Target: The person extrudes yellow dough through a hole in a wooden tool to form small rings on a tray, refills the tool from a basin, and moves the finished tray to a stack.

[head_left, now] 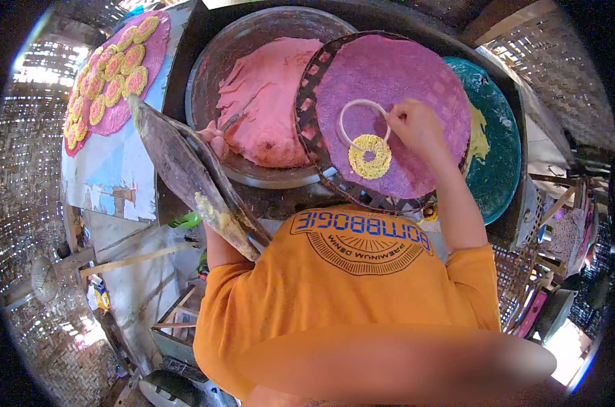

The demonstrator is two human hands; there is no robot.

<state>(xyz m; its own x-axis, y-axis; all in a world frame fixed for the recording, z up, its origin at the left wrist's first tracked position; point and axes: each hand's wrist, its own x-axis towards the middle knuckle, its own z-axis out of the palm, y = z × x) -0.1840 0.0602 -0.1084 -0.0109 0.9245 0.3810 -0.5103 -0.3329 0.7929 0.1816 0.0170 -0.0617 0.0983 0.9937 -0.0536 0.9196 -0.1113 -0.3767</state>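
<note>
My right hand [417, 127] is closed, pinching the edge of a thin white ring [344, 129]. The ring sits over a purple round sheet [416, 74], its lower edge meeting a yellow, lacy, ring-shaped piece of dough [360, 167] on the sheet. My left hand [216, 140] has curled fingers at the near left side of a pink mass of dough [273, 81]. A long brown split husk-like piece [179, 156], smeared with yellow, crosses in front of my left forearm and hides much of that hand. What the fingers hold, if anything, cannot be made out.
The dough lies in a wide metal basin [206, 74]. A dark woven tray [310, 125] carries the purple sheet, overlapping the basin. At right is a green basin [501, 136] with yellow dough. Several yellow-and-pink rounds [132, 57] lie on a board [145, 163] at left.
</note>
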